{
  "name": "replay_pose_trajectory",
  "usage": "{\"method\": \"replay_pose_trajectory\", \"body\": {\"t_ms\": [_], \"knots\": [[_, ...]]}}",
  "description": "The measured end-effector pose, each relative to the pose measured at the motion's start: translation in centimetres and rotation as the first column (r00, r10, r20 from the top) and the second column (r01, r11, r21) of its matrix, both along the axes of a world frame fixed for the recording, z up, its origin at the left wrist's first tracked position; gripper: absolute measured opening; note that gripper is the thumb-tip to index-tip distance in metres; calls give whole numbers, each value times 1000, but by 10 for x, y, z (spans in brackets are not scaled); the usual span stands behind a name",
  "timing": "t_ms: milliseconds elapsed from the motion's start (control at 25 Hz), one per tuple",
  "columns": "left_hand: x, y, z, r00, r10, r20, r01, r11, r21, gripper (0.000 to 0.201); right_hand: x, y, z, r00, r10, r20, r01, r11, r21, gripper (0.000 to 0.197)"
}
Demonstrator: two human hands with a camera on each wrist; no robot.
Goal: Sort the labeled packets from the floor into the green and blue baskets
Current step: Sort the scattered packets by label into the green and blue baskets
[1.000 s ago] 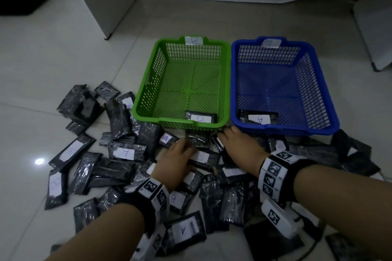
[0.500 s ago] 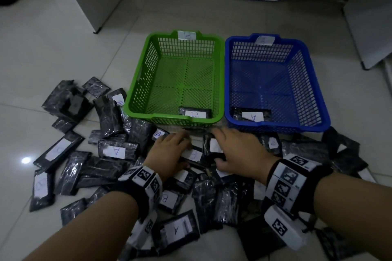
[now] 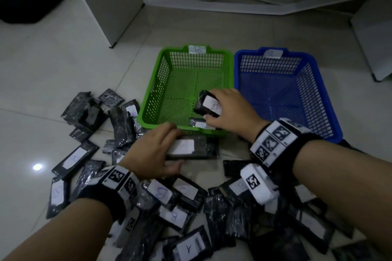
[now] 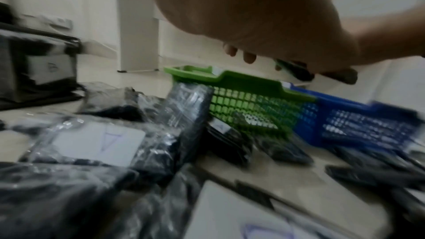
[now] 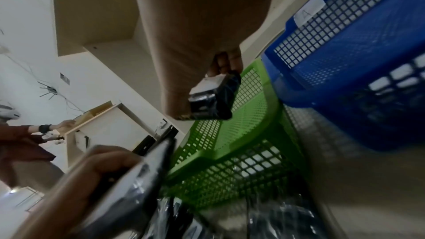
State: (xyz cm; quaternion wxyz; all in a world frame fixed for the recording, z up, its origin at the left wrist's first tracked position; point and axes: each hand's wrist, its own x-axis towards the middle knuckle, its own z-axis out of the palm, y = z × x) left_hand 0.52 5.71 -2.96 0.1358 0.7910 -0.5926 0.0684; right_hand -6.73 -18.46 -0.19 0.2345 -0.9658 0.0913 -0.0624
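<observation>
Packets (image 3: 163, 195) in black wrap lie scattered over the tiled floor (image 3: 53, 70) across the lower half of the head view, each with a white label, some reading A, some B. Past them, in the centre of the frame, the green basket (image 3: 158, 74) stands touching the blue basket (image 3: 318, 95) on its right. A tag on the green basket's far rim reads B; the blue one's tag looks like A in the right wrist view. One packet already lies at the green basket's near wall.

The right hand (image 3: 231, 112) hangs over the near right part of the green basket, its fingers (image 5: 226, 62) and thumb pinching a small packet (image 3: 206, 105) by its edges, label up. The letter looks like B, though it is blurred. The left hand (image 3: 150, 152) sits just short of the green basket's near rim, fingers curled over the top edge and thumb under the bottom edge of a flat packet (image 3: 192, 147); I cannot read its label.

To do this drop well, I would say the right hand should confirm the letter against the basket's tag, lower the packet past the rim and let it go flat, clear of the one already inside. The left packet wants its label read before it goes anywhere.
</observation>
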Motion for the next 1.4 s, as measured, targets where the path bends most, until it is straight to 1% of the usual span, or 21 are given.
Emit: {"method": "replay_pose_trajectory", "body": {"t_ms": [80,120,200,280,400,480,560,640,680,720,760,840,880,960,1040,1080,1160,1200,1240,1320,1400], "knots": [[31,3,9,986,163,23,-161,985,-63,64,30,-3,-9,989,24,-144,-34,998,-62,43],[50,1,12,974,224,27,-223,974,-41,64,42,-2,-16,972,32,-231,-55,994,-95,41],[78,-11,15,959,282,28,-283,949,141,67,55,0,-37,922,26,-386,-92,984,-155,45],[99,-33,13,956,293,-13,-272,902,334,65,59,1,-59,894,18,-448,-110,978,-179,46],[112,-65,2,975,221,-14,-178,820,544,57,59,-1,-76,908,10,-418,-86,983,-164,39],[117,-77,-9,978,209,3,-166,772,614,51,58,-1,-77,909,1,-417,-61,989,-132,38],[120,-81,-17,974,225,-31,-150,739,657,46,52,5,-71,911,-20,-412,-12,997,-76,39],[126,-83,-22,977,203,-61,-99,688,719,42,42,16,-61,939,-84,-334,88,996,-5,38],[128,-83,-20,980,185,-78,-71,680,730,40,35,24,-56,956,-135,-259,147,989,25,36],[129,-80,-14,981,170,-97,-49,693,719,38,27,34,-49,969,-183,-166,194,980,53,34],[129,-74,-6,982,152,-111,-36,733,679,35,18,47,-42,974,-216,-66,221,971,86,30],[123,-54,13,992,77,-103,-18,875,483,28,2,76,-31,971,-225,81,211,965,154,21],[117,-39,22,992,45,-120,-1,939,343,26,-4,90,-29,972,-210,102,188,964,190,19],[101,-1,32,976,77,-205,-52,991,123,22,-9,116,-37,984,-176,33,162,955,248,22],[84,34,18,908,250,-335,-233,968,91,16,-9,140,-53,980,-144,-135,170,963,210,32],[75,46,5,847,355,-395,-336,934,119,18,-7,148,-62,968,-142,-208,180,968,176,40],[59,58,-26,686,533,-495,-499,840,214,38,0,158,-73,937,-162,-310,210,969,127,55],[52,58,-38,613,589,-526,-541,798,264,50,4,161,-77,925,-180,-334,226,969,102,59],[49,56,-48,576,627,-525,-560,770,306,58,8,163,-80,920,-201,-335,237,969,68,59],[45,49,-55,571,651,-500,-562,754,339,58,11,164,-83,913,-232,-336,247,969,2,56],[40,52,-48,577,573,-582,-530,805,266,42,4,164,-79,902,-245,-354,283,957,58,53]]}}
